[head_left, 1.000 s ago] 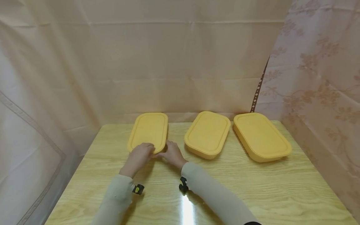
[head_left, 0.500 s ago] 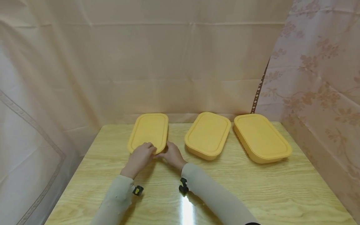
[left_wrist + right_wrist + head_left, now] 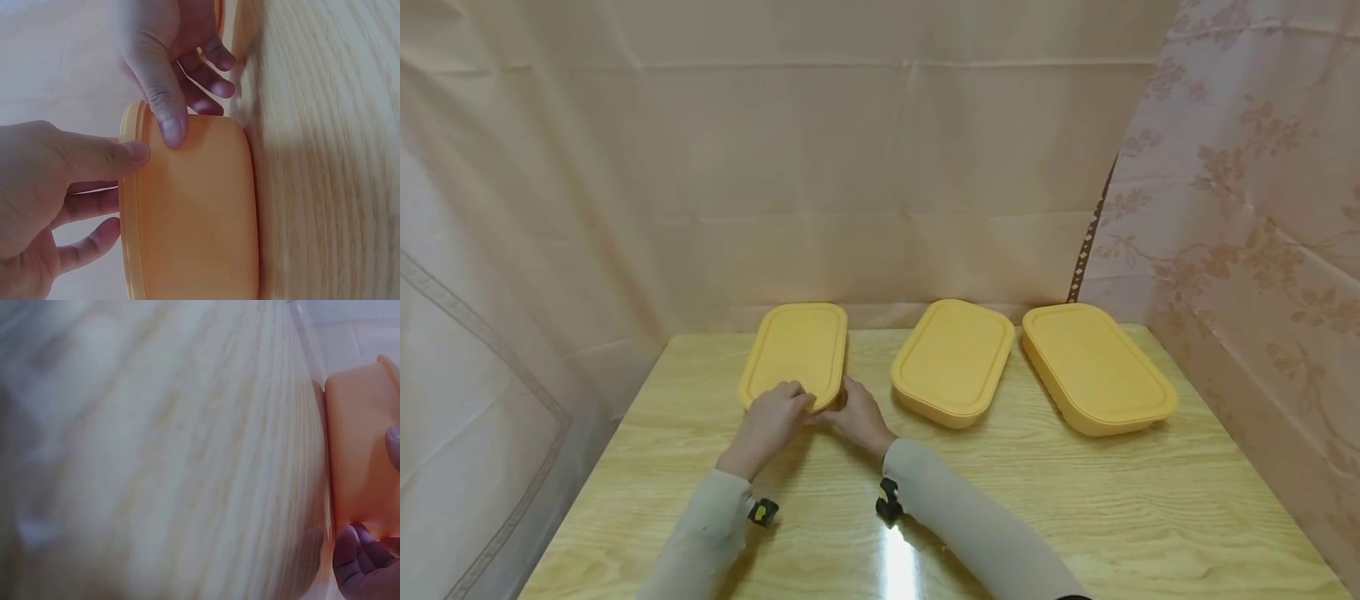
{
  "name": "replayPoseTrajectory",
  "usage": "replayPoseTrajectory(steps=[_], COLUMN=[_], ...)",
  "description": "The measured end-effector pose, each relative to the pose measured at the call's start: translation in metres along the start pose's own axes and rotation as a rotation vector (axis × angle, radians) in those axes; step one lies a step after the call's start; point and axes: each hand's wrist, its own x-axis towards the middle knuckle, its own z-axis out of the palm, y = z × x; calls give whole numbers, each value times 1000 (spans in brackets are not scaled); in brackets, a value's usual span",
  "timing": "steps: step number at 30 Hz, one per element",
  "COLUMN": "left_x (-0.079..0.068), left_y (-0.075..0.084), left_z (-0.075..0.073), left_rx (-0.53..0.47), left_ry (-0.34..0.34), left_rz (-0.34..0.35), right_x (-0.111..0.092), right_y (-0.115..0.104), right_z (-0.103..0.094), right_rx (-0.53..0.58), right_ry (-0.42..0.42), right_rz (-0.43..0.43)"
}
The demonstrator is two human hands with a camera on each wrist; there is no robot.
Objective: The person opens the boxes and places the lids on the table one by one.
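Since a second ago almost nothing has moved: the left hand point(image 3: 773, 423) and right hand point(image 3: 859, 419) stay at the near end of the leftmost yellow lidded box point(image 3: 200, 212), the left wrist having drifted very slightly leftward. Behind everything hangs a cream curtain point(image 3: 880, 150), with a floral-patterned curtain point(image 3: 1247, 217) on the right. The wood-grain table point(image 3: 1075, 508) runs out of the head view at the bottom, and the right wrist view is mostly its blurred surface. On it, well apart from the held box, lie a middle box point(image 3: 953, 362) and a rightmost box point(image 3: 1097, 367), close together. The leftmost box sits flat at the far left of the table, lid point(image 3: 797, 346) on; both wrist views show it more orange and reveal its plain near wall, which the hands largely hide from the head. Both sleeves are cut off below. The left hand pinches the lid's rim, thumb on the edge, fingers over the top. The right hand grips the near right corner, thumb on the wall under the rim; the right wrist view crops it. The black left wrist camera point(image 3: 763, 512) bears a yellowish mark too small to read.
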Motion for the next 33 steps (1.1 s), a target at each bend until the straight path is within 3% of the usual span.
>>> replayPoseTrajectory(steps=[8, 23, 33], left_x=[1, -5, -9], left_y=[0, 0, -1], left_z=[-3, -8, -10], left_rx=[39, 0, -20], left_ry=[25, 40, 94], left_rz=[-12, -85, -75], right_x=[-1, -3, -7], right_y=[-3, -3, -3], right_z=[-4, -10, -13], right_rx=[-45, -59, -34], right_ry=[11, -26, -41], right_rz=[0, 19, 31])
